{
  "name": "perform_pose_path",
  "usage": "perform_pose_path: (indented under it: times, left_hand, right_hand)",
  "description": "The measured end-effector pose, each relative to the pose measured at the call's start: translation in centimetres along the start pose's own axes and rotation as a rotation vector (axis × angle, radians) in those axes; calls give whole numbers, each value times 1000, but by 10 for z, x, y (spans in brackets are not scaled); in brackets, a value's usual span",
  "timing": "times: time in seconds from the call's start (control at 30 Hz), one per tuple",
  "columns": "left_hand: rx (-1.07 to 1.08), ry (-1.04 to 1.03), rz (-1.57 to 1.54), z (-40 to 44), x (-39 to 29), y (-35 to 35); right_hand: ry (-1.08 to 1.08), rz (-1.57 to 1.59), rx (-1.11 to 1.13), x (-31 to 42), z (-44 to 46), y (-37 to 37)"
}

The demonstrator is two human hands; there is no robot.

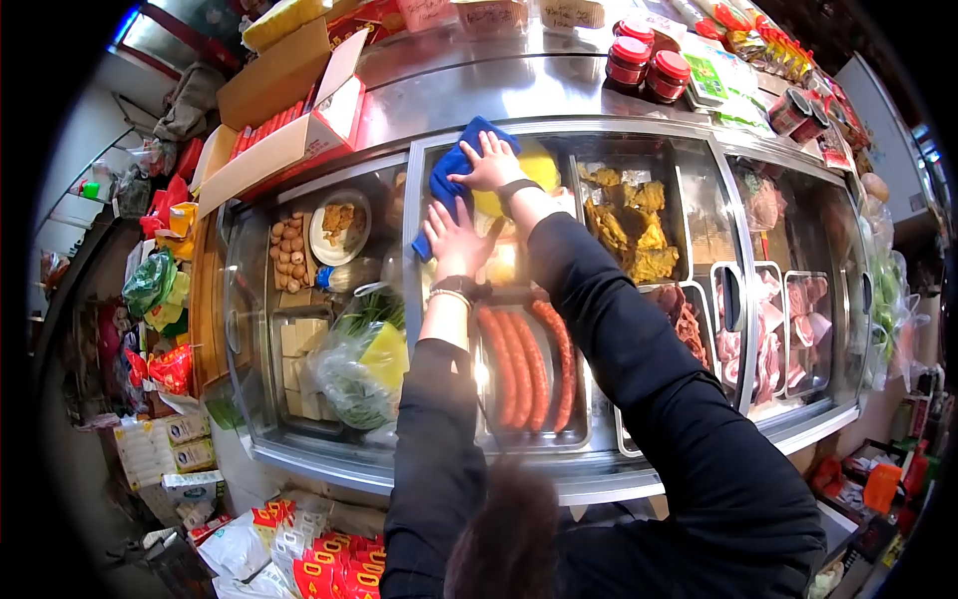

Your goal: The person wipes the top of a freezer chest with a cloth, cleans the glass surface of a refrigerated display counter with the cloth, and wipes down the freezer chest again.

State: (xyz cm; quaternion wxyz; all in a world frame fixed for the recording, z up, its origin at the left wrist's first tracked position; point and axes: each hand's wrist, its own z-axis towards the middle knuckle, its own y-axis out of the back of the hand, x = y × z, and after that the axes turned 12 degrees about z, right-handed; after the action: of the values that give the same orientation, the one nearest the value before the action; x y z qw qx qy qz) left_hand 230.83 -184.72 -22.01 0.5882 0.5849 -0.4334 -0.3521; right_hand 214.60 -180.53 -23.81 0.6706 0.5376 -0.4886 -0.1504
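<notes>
A blue cloth lies on the glass lid of a display case, near its back edge. My right hand presses on the cloth's upper part with its fingers spread. Lower and to the left, my left hand rests with spread fingers at the cloth's lower edge. Below the glass are a tray of several red sausages, dark yellow fried pieces and something yellow beside the cloth.
An open cardboard box stands at the back left of the case. Red-lidded jars stand at the back right. Eggs, bagged greens and meat trays show under the glass. Red packets lie at the front left.
</notes>
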Motion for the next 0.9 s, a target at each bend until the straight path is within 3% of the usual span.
perform_pose_path:
  times: [0.13, 0.37, 0.6, 0.9]
  left_hand:
    - [27, -49, -27, -18, -12, -1]
    - [-47, -222, 8, -122, -76, 6]
    - [-8, -447, -4, -192, -113, 8]
    - [-93, -742, -109, -325, -83, -4]
  right_hand:
    - [0, 40, 32, -13, -24, 10]
    - [-28, 46, 188, -81, -124, 71]
    - [-226, 40, -1, -111, -277, 91]
    - [-282, 36, -202, -94, -482, 52]
